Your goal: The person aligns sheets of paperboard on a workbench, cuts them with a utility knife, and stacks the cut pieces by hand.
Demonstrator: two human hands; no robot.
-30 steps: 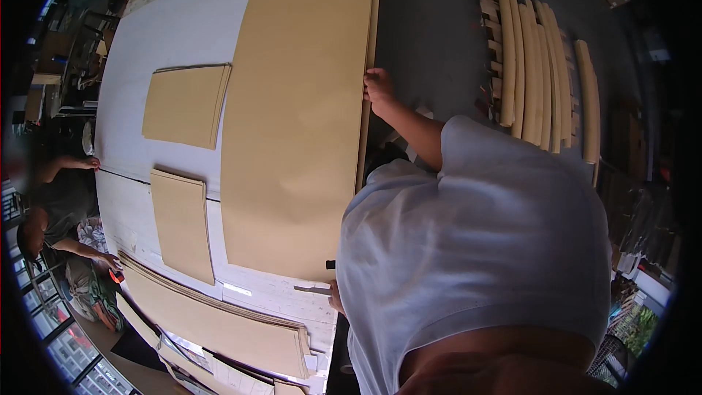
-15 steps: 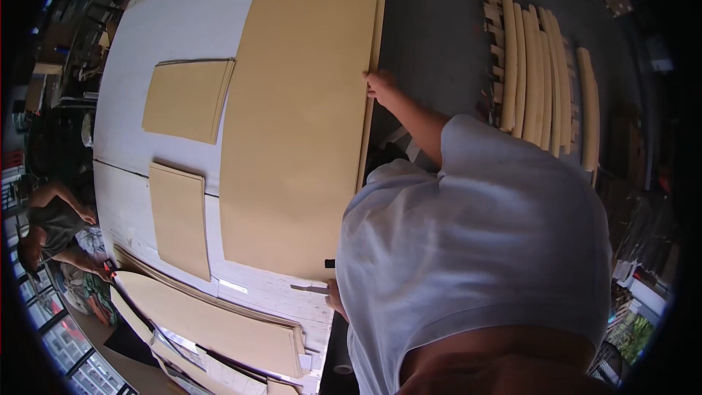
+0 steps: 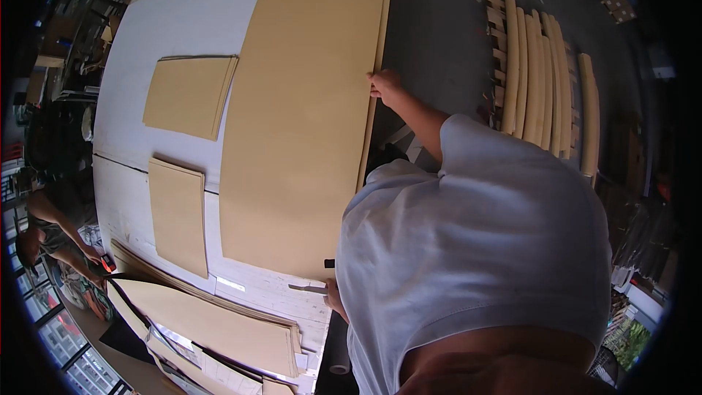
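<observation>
A large tan sheet (image 3: pixel 300 117) lies along the near side of the white table, over at least one more sheet at its right edge. My right hand (image 3: pixel 385 88) pinches that edge, fingers closed on it. My left hand (image 3: pixel 335 298) is partly hidden by my shirt, near the sheet's lower corner. It is closed on what looks like a knife, whose flat grey blade (image 3: pixel 307 289) points left over the table. A small black object (image 3: pixel 330 263) sits just above that hand, at the table edge.
Two small stacks of tan sheets (image 3: pixel 190 95) (image 3: pixel 177 216) lie on the white table (image 3: pixel 168 25). Longer cut pieces (image 3: pixel 212 322) are piled at the lower end. Another person (image 3: pixel 62 230) there holds a red and black tool (image 3: pixel 108 263). Pale padded strips (image 3: pixel 530 77) lie on a floor rack.
The other person's arms have shifted, and the red and black tool shows more clearly. My hands keep nearly the same place; the view has moved slightly.
</observation>
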